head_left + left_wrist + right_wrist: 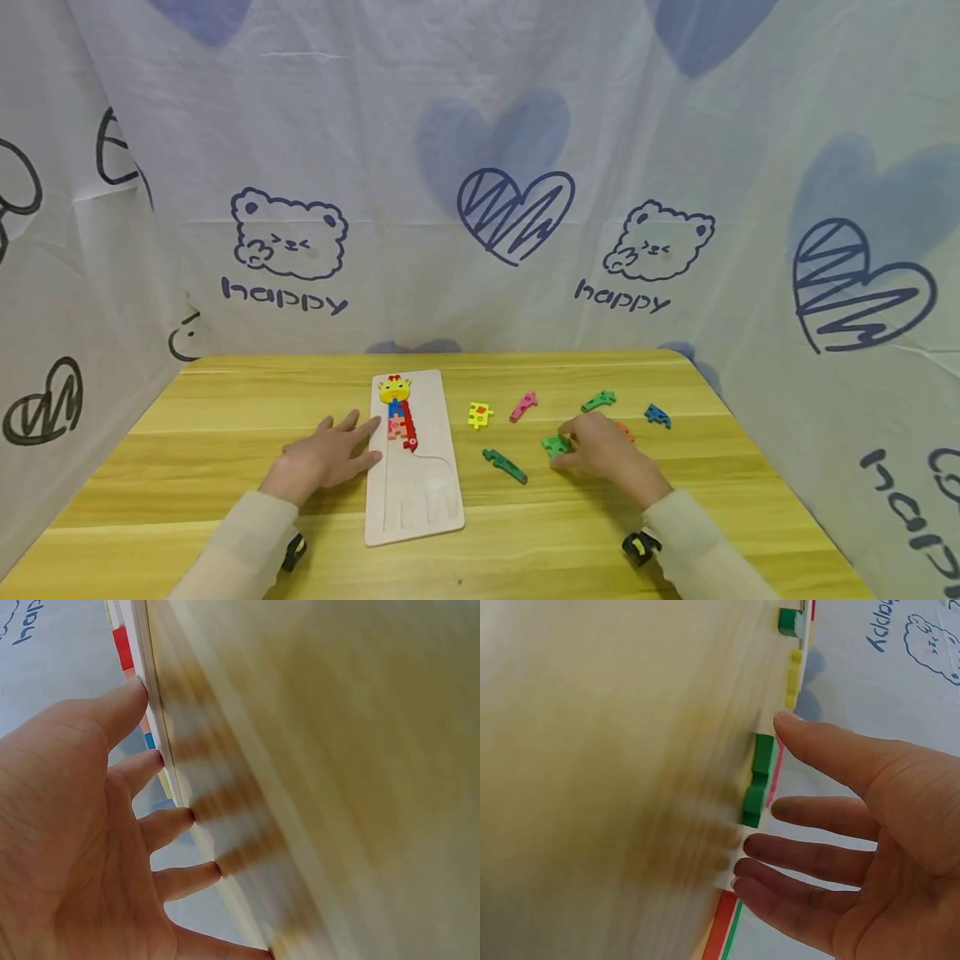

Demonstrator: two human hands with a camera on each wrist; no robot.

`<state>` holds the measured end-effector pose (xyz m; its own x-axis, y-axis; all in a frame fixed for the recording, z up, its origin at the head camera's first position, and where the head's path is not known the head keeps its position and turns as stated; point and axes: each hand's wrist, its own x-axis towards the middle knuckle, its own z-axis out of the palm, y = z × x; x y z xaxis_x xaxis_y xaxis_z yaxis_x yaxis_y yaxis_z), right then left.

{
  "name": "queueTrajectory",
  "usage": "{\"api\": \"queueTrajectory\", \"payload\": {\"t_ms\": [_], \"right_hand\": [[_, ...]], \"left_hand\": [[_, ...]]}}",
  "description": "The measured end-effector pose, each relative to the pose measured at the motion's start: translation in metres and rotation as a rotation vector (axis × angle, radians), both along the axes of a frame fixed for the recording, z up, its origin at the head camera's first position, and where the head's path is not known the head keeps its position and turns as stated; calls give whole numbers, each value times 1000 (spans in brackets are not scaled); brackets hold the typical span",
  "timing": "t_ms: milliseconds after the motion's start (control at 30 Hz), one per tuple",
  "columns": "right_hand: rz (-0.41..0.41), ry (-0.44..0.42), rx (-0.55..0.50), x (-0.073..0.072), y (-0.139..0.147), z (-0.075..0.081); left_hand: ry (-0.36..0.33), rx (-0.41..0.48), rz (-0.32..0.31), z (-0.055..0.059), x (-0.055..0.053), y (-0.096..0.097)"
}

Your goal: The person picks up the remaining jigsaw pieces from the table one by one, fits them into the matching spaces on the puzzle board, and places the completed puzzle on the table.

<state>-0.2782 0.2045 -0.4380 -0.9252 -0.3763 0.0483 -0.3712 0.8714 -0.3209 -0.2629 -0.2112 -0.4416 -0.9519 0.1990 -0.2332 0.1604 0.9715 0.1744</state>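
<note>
A pale wooden puzzle board [420, 508] carries a giraffe's yellow head [394, 389], a blue piece [396, 409], a pink piece [397, 428] and a long red piece [408, 427]. My left hand [326, 454] has its fingers spread, with fingertips at the board's left edge. Fingertips [176, 817] stand on the table in the left wrist view. Over on the right, my right hand [603, 450] reaches around a green puzzle piece [556, 446]. In the right wrist view, the green piece [759, 780] lies between thumb and fingers, which stand apart, not pinching it.
Loose pieces lie right of the board: a yellow one [480, 415], a pink one [523, 406], a dark green one [505, 465], a green one [598, 401] and a blue one [657, 416]. An orange-red piece [624, 431] is partly hidden by my right hand. A printed curtain [397, 250] surrounds the table.
</note>
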Motion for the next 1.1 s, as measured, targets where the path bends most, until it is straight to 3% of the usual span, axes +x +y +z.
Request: {"api": "queueTrajectory", "payload": {"t_ms": [267,467,833,1100], "right_hand": [[-24,-5,-18,-2,-8,-3],[23,-36,-12,-2,-10,-1],[24,20,-2,-4,-6,-7],[22,-5,-5,-2,-7,-4]], "left_hand": [[8,1,-8,0,0,0],[7,-3,-7,-1,1,0],[7,-7,-6,1,7,5],[6,-9,-10,0,7,5]]}}
